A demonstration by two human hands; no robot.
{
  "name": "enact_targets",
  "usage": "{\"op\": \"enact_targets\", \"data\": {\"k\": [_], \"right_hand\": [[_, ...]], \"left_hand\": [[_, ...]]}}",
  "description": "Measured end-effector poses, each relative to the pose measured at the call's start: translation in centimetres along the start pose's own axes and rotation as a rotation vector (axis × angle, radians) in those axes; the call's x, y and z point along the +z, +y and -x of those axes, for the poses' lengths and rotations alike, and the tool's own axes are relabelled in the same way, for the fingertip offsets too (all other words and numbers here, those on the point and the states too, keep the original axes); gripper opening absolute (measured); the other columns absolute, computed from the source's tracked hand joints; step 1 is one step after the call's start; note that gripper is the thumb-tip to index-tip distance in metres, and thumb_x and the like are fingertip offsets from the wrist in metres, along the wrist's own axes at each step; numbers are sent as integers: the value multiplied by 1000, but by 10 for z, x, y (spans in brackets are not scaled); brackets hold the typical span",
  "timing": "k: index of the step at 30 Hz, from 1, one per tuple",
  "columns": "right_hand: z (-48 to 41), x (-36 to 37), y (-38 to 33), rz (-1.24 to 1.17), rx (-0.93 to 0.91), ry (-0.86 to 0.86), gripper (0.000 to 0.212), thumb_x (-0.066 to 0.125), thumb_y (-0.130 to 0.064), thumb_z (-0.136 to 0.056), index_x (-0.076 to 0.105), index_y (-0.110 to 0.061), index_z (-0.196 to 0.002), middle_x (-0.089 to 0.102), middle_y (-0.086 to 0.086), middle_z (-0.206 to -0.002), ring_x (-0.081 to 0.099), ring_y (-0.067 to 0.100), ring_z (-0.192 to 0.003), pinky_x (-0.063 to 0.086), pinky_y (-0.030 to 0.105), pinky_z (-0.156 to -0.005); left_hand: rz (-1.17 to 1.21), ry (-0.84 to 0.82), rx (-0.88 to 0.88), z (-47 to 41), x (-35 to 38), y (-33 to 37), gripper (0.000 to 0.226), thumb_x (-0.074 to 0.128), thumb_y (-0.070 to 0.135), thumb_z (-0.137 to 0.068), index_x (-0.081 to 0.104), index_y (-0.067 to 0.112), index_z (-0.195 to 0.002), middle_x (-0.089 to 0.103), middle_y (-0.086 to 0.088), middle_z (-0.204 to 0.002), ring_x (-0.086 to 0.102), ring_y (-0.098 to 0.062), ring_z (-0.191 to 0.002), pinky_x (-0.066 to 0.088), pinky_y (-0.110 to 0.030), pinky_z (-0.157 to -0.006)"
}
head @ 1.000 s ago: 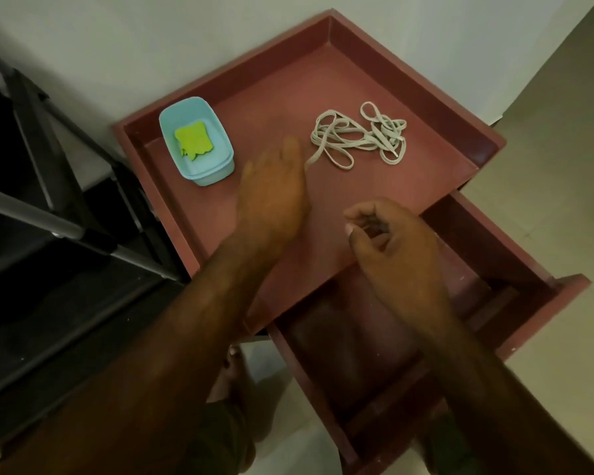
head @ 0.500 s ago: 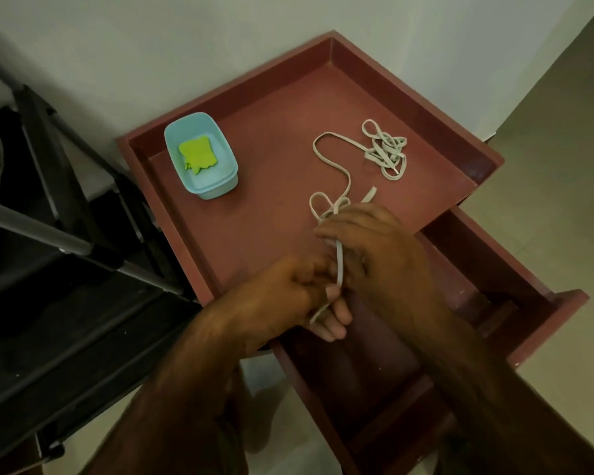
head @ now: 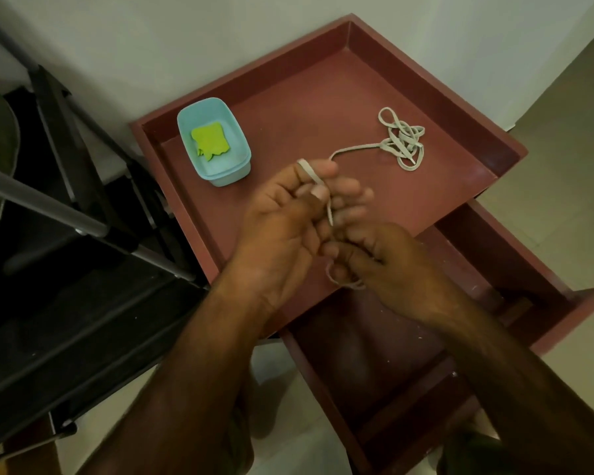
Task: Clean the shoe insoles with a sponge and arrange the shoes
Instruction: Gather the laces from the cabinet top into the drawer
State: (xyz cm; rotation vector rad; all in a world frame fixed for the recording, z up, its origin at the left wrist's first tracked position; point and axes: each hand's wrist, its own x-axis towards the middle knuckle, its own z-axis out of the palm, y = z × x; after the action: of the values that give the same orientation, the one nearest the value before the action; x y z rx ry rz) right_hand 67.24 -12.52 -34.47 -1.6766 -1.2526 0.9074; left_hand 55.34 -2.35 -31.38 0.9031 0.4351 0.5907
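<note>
In front of you a dark red tray top (head: 306, 108) stands against a white wall (head: 151, 46), with a light blue tub (head: 232, 174) near its back left corner. Below its near edge a drawer (head: 357, 365) is pulled open. To your left stands a black rack (head: 66, 303), crossed by a grey metal bar (head: 48, 204).

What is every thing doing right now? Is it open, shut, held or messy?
Pale grey flat shoelace: one end held in both hands, the rest tangled on the dark red wooden top.
Light blue plastic tub: open.
Yellow-green sponge piece: lying inside the tub.
Dark red wooden drawer: pulled open.
Left hand: holds the shoelace.
Right hand: grips the shoelace.
</note>
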Motion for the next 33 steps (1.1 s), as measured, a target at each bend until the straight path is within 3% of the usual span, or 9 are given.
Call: {"op": "enact_targets", "data": {"k": [5, 9, 12, 14, 18, 21, 24, 28, 33], "right_hand": [[11, 2, -9, 137, 42, -283, 25, 58, -31, -104, 65, -30, -81, 67, -9, -69, 67, 5, -63, 52, 24, -62], [14, -29, -13, 37, 121, -222, 21, 56, -30, -104, 72, -31, -91, 58, -11, -64, 56, 0, -56, 50, 22, -54], [10, -51, -7, 187, 29, -87, 21, 54, -34, -103, 69, -37, -89, 61, -13, -68, 56, 4, -61, 50, 30, -57], [6, -54, -2, 295, -33, 3, 17, 56, -36, -101, 68, -38, -89, 64, -15, -73, 60, 7, -69, 53, 33, -64], [-2, -48, 3, 425, -121, 153, 27, 50, -46, -102, 70, -29, -101, 67, -13, -88, 61, 6, -83, 51, 33, -72], [-2, -36, 2, 344, -112, 145, 28, 41, -54, -104, 62, -40, -95, 63, -12, -79, 60, 6, -77, 47, 35, -66], [3, -11, -1, 220, -50, 56, 26, 42, -48, -97, 60, -40, -80, 65, -18, -75, 61, 1, -71, 41, 26, -64], [6, 12, -4, 216, -34, -209, 24, 49, -26, -107, 61, -36, -89, 64, -19, -77, 63, 2, -73, 47, 22, -66], [7, -18, -7, 320, -30, -226, 25, 51, -28, -106, 58, -41, -85, 59, -23, -79, 57, 2, -77, 42, 18, -67]], "left_hand": [[-805, 93, 255, -10, -22, -12, 34, 36, -13, -102, 63, 5, -112, 71, -12, -103, 72, -18, -99, 57, -26, -89], [-1264, -49, 173, -6, -42, -5, 33, 40, 1, -88, 66, 19, -96, 67, 6, -87, 64, -12, -82, 54, -35, -73], [-1159, -151, -38, 0, -44, 8, 29, 41, 5, -85, 61, 18, -69, 59, 3, -63, 53, -11, -60, 42, -30, -60], [-1015, -273, -221, 5, -37, 14, 30, 39, 11, -85, 64, 2, -69, 53, -7, -58, 47, -14, -54, 39, -29, -56], [-599, -453, -502, 10, -26, 27, 26, 47, 22, -80, 62, 5, -67, 37, -8, -53, 31, -18, -45, 30, -28, -48], [-208, -534, -438, 12, -11, 34, 15, 56, 15, -83, 60, 3, -76, 43, -8, -56, 37, -20, -44, 33, -30, -47], [2, -316, -153, 8, 7, 20, 25, 41, 11, -102, 63, 0, -99, 67, -16, -80, 67, -32, -72, 58, -39, -71], [-630, 32, 188, -2, -10, -3, 25, 42, 7, -109, 66, 1, -110, 75, -13, -101, 73, -23, -101, 59, -40, -94], [-1313, -127, 112, 5, -35, -4, 33, 43, 30, -105, 62, 15, -82, 63, 4, -71, 60, -16, -69, 50, -50, -71]]}}
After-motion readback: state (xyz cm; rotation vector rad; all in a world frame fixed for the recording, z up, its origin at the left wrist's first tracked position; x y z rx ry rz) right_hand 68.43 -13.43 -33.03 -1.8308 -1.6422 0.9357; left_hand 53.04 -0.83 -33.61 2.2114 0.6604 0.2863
